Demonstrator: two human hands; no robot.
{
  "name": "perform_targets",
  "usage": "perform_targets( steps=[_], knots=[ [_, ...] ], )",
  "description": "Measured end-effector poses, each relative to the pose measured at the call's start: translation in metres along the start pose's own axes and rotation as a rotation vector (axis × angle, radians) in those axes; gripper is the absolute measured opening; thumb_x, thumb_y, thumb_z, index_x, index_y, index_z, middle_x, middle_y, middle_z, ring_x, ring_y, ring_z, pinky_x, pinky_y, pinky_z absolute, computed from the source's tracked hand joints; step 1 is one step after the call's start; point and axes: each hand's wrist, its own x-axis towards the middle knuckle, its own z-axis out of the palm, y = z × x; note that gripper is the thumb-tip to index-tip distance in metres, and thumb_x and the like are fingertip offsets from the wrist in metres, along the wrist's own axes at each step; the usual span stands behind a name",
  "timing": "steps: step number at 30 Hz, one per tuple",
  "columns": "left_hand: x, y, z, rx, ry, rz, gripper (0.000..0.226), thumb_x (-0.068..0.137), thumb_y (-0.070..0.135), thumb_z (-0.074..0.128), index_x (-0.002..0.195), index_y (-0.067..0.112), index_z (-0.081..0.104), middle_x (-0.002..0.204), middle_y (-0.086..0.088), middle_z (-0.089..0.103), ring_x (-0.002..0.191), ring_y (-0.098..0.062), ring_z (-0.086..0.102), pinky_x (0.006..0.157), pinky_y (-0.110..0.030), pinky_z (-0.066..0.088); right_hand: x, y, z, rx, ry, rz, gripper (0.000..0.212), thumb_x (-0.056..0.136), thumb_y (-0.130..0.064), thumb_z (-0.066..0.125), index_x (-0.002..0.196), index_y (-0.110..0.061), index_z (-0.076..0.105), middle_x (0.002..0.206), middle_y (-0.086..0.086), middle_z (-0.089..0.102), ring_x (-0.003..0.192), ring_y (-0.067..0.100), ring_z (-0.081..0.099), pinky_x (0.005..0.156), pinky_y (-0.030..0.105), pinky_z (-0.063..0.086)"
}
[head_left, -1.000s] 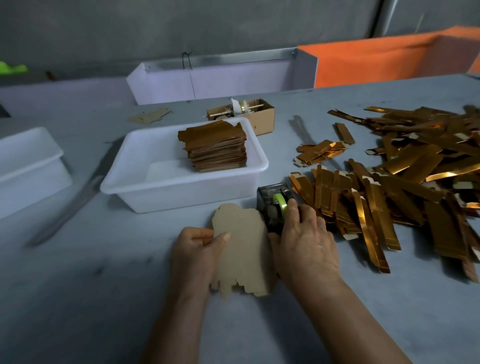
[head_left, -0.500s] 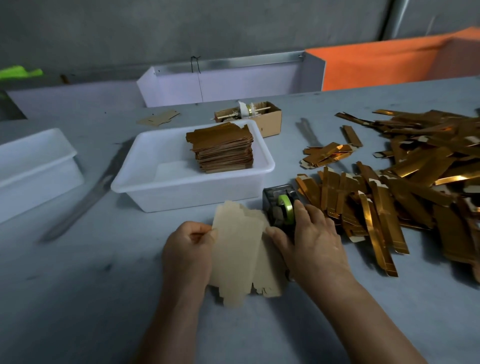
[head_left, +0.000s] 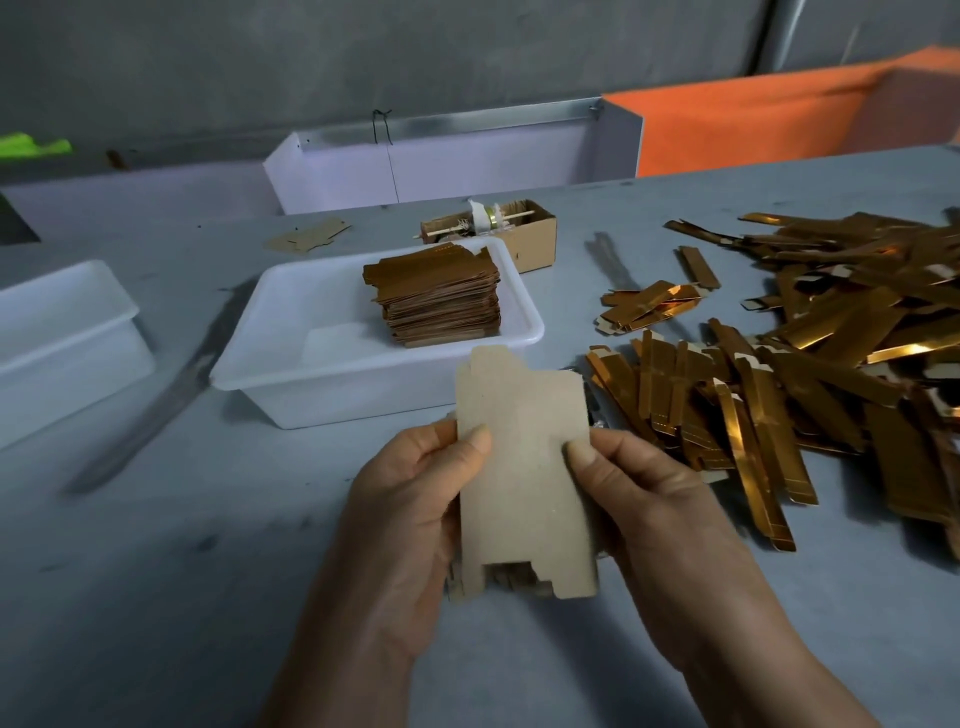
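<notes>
A flat tan cardboard box blank (head_left: 524, 467) is held upright above the grey table, its plain side facing me. My left hand (head_left: 410, 504) grips its left edge, thumb on the front. My right hand (head_left: 644, 499) grips the right edge the same way. The blank hides the tape dispenser behind it. A white tub (head_left: 270, 358) past the hands holds a stack of brown flat blanks (head_left: 436, 296) at its right end. A big heap of folded gold strips (head_left: 810, 364) covers the table to the right.
A second white tub (head_left: 57, 332) stands at the far left. A small cardboard box (head_left: 524, 234) with a spool and sticks sits behind the tub. One loose blank (head_left: 306, 236) lies at the back. A white bin (head_left: 441, 156) and orange bin (head_left: 779, 109) stand beyond the table edge.
My right hand left the tape dispenser and took the blank's right edge. Both hands lifted the blank off the table and closed it flat, upright toward me.
</notes>
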Motion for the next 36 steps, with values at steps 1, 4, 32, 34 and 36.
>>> perform_targets(
  steps=[1, 4, 32, 34, 36],
  knots=[
    [0.0, -0.001, 0.0, 0.023, -0.038, -0.013, 0.046, 0.067, 0.021, 0.073, 0.109, 0.005, 0.066, 0.098, -0.015, 0.074, 0.09, -0.03, 0.071, 0.07, -0.037, 0.06, 0.0, 0.0, -0.001, -0.002, 0.003, -0.009, 0.024, 0.07, -0.039, 0.056, 0.084, -0.029, 0.073, 0.084, -0.009, 0.071, 0.085, 0.016, 0.064, 0.07, 0.035, 0.052],
    [0.001, -0.006, 0.002, 0.131, -0.063, -0.012, 0.047, 0.063, 0.022, 0.078, 0.108, 0.014, 0.069, 0.098, -0.009, 0.075, 0.092, -0.033, 0.071, 0.076, -0.046, 0.059, 0.0, -0.003, 0.002, -0.03, 0.002, -0.049, 0.017, 0.075, -0.037, 0.057, 0.082, -0.036, 0.072, 0.084, -0.015, 0.069, 0.078, 0.003, 0.063, 0.057, 0.019, 0.051],
    [0.002, -0.015, 0.012, 0.193, 0.096, 0.073, 0.024, 0.076, 0.014, 0.077, 0.099, 0.015, 0.071, 0.082, -0.002, 0.076, 0.073, -0.021, 0.072, 0.055, -0.03, 0.055, -0.002, 0.005, -0.001, -0.508, 0.184, -0.392, 0.01, 0.082, -0.03, 0.061, 0.074, -0.035, 0.059, 0.077, -0.017, 0.061, 0.081, -0.012, 0.055, 0.052, 0.009, 0.046],
    [0.004, -0.02, 0.015, 0.235, 0.158, 0.101, 0.023, 0.075, 0.014, 0.079, 0.097, 0.016, 0.072, 0.081, -0.002, 0.075, 0.074, -0.023, 0.072, 0.059, -0.033, 0.056, -0.006, 0.006, 0.004, -0.735, 0.253, -0.547, 0.009, 0.083, -0.031, 0.059, 0.077, -0.037, 0.055, 0.075, -0.019, 0.056, 0.075, -0.003, 0.057, 0.05, 0.009, 0.044],
    [0.004, -0.025, 0.018, 0.28, 0.216, 0.145, 0.019, 0.075, 0.016, 0.08, 0.092, 0.018, 0.073, 0.078, 0.002, 0.075, 0.072, -0.019, 0.071, 0.059, -0.034, 0.057, -0.008, 0.008, 0.009, -0.985, 0.327, -0.712, 0.002, 0.082, -0.025, 0.061, 0.083, -0.023, 0.061, 0.079, -0.012, 0.056, 0.061, 0.006, 0.053, 0.052, 0.01, 0.04]
  ],
)
